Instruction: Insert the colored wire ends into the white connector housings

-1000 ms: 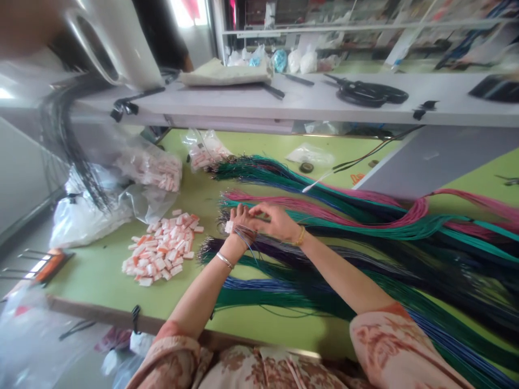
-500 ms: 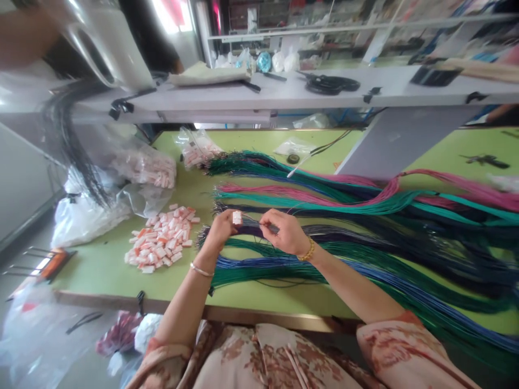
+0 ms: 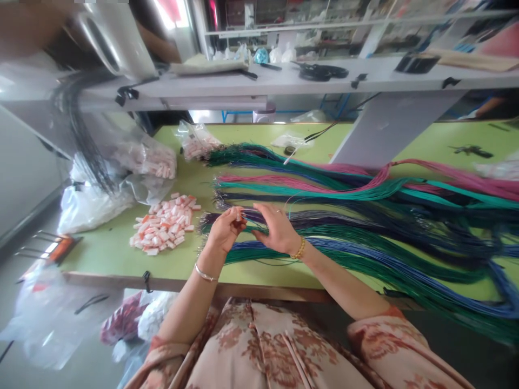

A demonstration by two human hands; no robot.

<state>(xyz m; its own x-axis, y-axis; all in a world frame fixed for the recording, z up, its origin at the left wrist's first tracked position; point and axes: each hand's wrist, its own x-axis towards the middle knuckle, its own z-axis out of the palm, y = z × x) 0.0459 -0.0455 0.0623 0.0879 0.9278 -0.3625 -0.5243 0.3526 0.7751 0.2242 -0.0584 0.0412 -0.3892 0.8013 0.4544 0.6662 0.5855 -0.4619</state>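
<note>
My left hand (image 3: 222, 231) is closed in a pinch on a small white-and-orange plastic connector (image 3: 239, 214), mostly covered by the fingers. Just to its right, my right hand (image 3: 278, 231) is open, thumb and fingers apart, with no wire plainly gripped. Beneath both hands run bundles of thin wires: a dark purple bundle (image 3: 320, 219), a green bundle (image 3: 365, 246) and a blue bundle (image 3: 344, 253). A pile of similar connectors (image 3: 164, 224) lies to the left of my left hand.
Bags of connectors (image 3: 156, 162) stand at the back left. Pink wires (image 3: 259, 182) lie farther back. A raised shelf (image 3: 292, 89) crosses behind, bearing black scissors (image 3: 320, 71) and a white jug (image 3: 121, 43). An orange pronged rack (image 3: 60, 248) sits at the left edge.
My right hand has opened from its pinch on the wires. My left hand has turned, so its fingers now cover more of the connector. The view has shifted slightly.
</note>
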